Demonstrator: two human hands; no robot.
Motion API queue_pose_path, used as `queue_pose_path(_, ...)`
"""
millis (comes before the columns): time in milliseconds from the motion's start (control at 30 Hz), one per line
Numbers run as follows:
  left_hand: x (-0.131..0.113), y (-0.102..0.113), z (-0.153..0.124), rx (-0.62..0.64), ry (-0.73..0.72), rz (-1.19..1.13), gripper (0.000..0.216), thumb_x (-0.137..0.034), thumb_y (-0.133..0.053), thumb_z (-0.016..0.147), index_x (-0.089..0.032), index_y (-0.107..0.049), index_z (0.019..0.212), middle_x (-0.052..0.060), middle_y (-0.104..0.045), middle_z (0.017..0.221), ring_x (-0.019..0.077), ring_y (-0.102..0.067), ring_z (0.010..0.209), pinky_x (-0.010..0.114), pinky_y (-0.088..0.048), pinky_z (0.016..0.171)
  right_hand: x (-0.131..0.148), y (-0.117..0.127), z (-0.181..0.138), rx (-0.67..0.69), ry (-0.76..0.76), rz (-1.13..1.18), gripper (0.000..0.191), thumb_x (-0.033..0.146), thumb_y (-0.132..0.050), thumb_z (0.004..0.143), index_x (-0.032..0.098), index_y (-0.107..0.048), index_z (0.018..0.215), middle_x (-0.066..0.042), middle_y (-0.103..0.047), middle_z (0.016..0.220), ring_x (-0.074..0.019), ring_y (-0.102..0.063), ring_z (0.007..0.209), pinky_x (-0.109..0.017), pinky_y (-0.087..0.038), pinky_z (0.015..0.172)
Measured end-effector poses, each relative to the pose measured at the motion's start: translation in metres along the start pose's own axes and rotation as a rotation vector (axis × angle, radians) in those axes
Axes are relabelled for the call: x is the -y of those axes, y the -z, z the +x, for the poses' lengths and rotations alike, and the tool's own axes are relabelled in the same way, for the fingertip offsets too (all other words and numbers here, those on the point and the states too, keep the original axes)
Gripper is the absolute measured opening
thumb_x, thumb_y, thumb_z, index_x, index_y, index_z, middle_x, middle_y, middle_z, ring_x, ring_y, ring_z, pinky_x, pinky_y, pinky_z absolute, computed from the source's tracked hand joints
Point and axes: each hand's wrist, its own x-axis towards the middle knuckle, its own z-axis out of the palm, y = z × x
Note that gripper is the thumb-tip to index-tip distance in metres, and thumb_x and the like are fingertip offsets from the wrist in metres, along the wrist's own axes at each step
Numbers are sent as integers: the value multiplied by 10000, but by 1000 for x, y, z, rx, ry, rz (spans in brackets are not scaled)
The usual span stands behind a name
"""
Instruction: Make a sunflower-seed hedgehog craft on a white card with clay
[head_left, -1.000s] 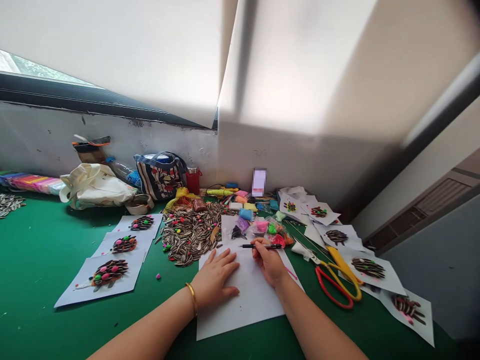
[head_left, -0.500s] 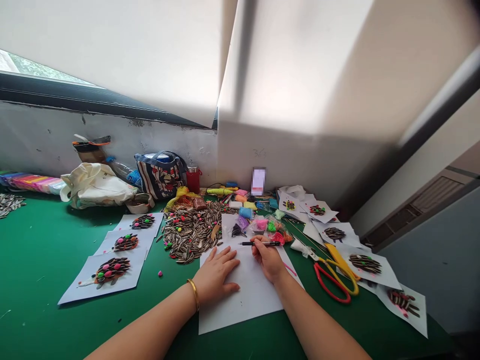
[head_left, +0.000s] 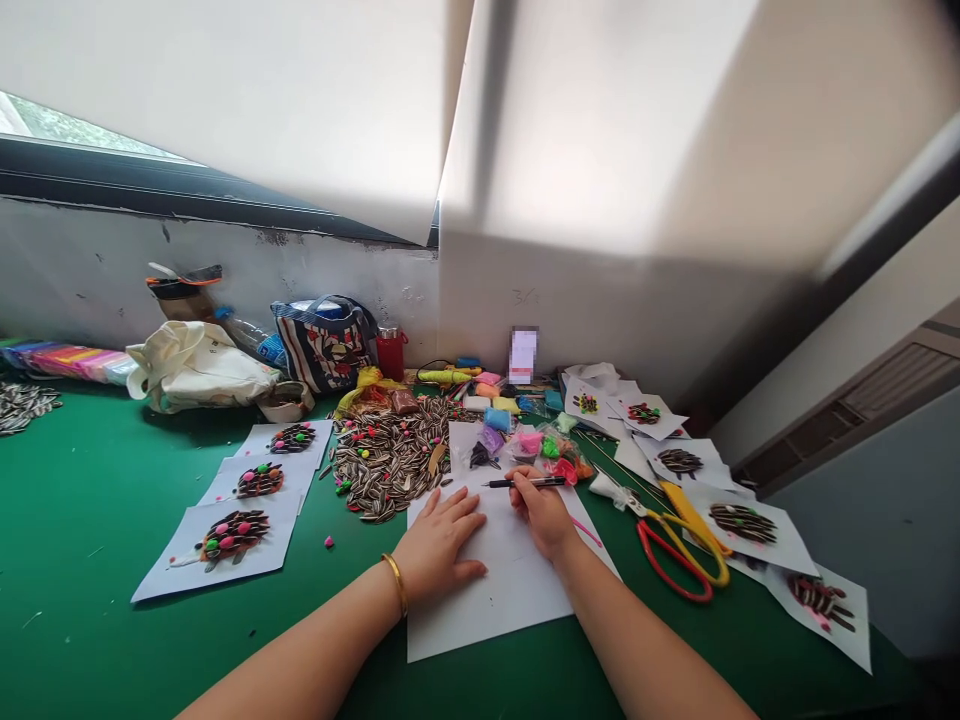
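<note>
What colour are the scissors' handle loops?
The scissors have one red loop and one yellow loop, best seen in the head view.

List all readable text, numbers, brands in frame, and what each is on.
"3": faint handwriting on the wall; following characters unclear.
Phone screen: blurred, unreadable.
Plastic bottle label: too small to read.
Cream cloth bag: tiny mark, unreadable.
White paper under the pen: nothing legible.

On the green tabletop (head_left: pixel 97 490), striped sunflower seeds (head_left: pixel 394 465) were heaped. Left of the heap, three seed-hedgehog cards (head_left: pixel 259 481) were laid; to its front right, a white paper sheet (head_left: pixel 510 590) was spread; farther right, scissors (head_left: pixel 643 514) were placed; behind it, a red bottle (head_left: pixel 390 357) was stood.
</note>
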Motion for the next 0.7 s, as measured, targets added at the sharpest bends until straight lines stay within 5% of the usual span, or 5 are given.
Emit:
queue_pose_path(533,-6,-1,-1,-42,-2,44,620,-426,-710,725,-240,-564,1298,96,-424,1491,326,-266,1427,580,-119,1173,-1,1,0,6,9,58,350,524,-696,758,212,-624,900,37,-536,596,-109,-444,567,-232,-321,527)
queue_pose_path(700,-15,-8,-3,56,-38,69,745,-420,-649,775,-248,-388,1451,102,-295,1558,311,-223,1445,566,-151,1167,-1,1,0,22,34,46,328,518,-678,778,216,-624,897,35,-537,608,-116,-449,578,-241,-336,554)
